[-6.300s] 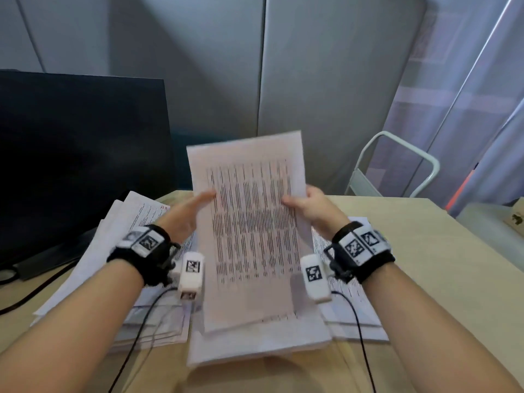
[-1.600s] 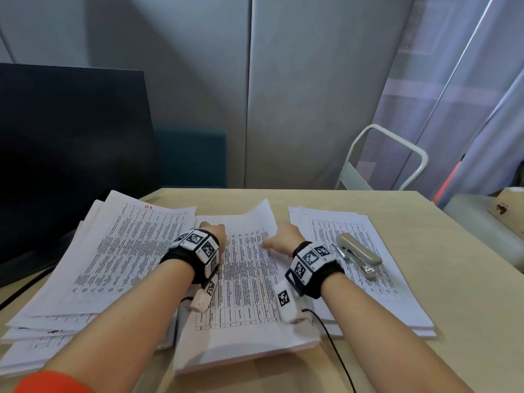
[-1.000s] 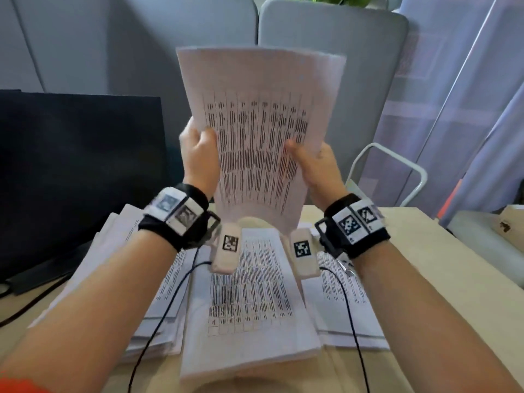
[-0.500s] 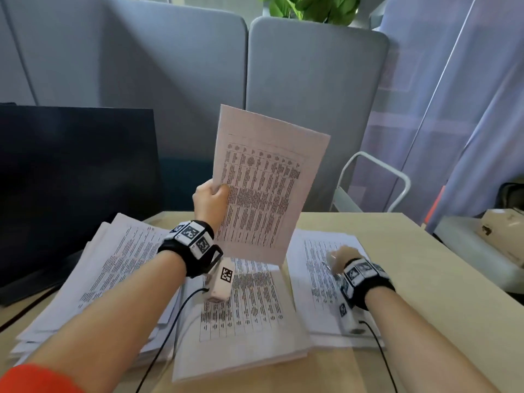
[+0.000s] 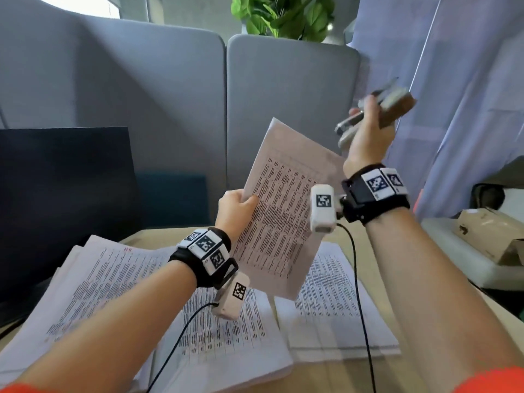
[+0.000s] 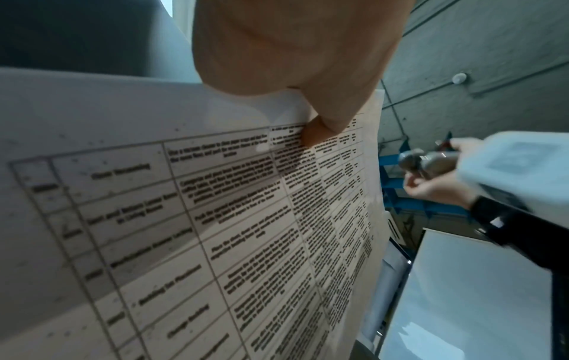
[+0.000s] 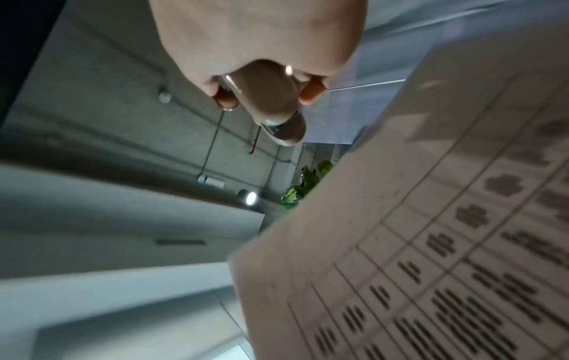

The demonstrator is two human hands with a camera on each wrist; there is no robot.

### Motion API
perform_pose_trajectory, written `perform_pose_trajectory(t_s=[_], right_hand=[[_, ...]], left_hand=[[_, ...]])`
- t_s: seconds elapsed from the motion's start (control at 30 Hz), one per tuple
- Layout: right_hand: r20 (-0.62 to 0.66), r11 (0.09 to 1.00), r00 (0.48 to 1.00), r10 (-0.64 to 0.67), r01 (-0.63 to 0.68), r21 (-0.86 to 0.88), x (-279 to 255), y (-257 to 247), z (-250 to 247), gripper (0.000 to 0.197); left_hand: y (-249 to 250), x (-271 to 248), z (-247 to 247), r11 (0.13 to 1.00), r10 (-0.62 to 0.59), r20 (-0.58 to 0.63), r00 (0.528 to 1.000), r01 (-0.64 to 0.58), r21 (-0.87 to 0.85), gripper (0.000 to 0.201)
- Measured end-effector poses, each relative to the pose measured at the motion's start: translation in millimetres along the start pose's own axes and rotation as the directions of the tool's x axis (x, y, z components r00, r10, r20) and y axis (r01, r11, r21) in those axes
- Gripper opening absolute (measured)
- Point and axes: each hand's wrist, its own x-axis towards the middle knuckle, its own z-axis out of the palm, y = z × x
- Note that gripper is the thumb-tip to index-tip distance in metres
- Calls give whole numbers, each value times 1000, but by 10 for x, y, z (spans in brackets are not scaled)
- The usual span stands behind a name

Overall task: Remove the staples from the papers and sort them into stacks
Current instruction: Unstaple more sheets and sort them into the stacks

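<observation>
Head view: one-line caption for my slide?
Left hand holds a printed sheet up; right hand raises the stapler.

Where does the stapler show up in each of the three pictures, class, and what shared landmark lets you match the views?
Head: the stapler is upper right, gripped by the raised right hand.
Left wrist: right edge, blurred, in that hand, beyond the paper's edge.
Right wrist: top centre, poking out below the fingers.
Shared landmark: the printed sheet pinched by the left hand; it shows in all three.

right hand grips stapler | printed paper lower right
</observation>
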Motion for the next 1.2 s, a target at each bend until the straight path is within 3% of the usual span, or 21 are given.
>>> perform_pose_trajectory(t_s=[0.2,0.3,0.47,0.6,0.7,0.73,0.8,0.87,0.9,0.97,1.03,1.1,1.17,1.2], right_hand=[[303,957,953,-10,97,-273,-110,90,267,16],[358,922,933,-37,170,-348,-127,132,267,22],[324,866,944,-59,210,-454,-65,99,219,35],[351,902,933,-76,214,-374,-69,116,131,34],[229,958,962,-145,195,-211,-68,203,11,20],[164,964,974,-159,189,-189,-58,241,-41,24],[79,922,989,-122,142,-360,-40,371,-198,50],[93,792,991,94,-17,-610,-63,577,-427,55],[93,674,962,256,-108,-731,-107,696,-564,56],[52,346,841,538,-164,-924,-264,916,-865,68],[27,84,736,676,-41,-996,-458,1104,-1128,68],[45,-105,660,750,186,-977,-639,1198,-1326,52],[25,-237,579,815,372,-897,-741,1320,-1493,46],[3,-271,548,836,419,-867,-767,1377,-1559,45]], left_hand=[[166,-26,360,995,89,77,993,-92,39,27],[186,-46,493,991,116,86,990,-121,57,27],[148,-89,655,988,135,99,986,-142,62,31],[121,-120,768,994,103,131,986,-107,25,25],[-18,-95,892,996,-43,53,998,46,-72,16],[-111,-78,953,985,-94,27,995,97,-140,15],[-322,-76,1078,938,-201,62,978,210,-275,21],[-585,-89,1230,894,-278,166,946,318,-315,28],[-688,-127,1283,888,-315,209,926,366,-280,29],[-848,-201,1357,905,-371,244,896,408,-118,21],[-891,-268,1374,907,-410,257,875,421,15,19],[-873,-257,1309,900,-436,233,870,426,94,41],[-817,-195,1106,903,-423,192,885,394,172,56],[-812,-153,961,899,-417,195,888,372,232,53]])
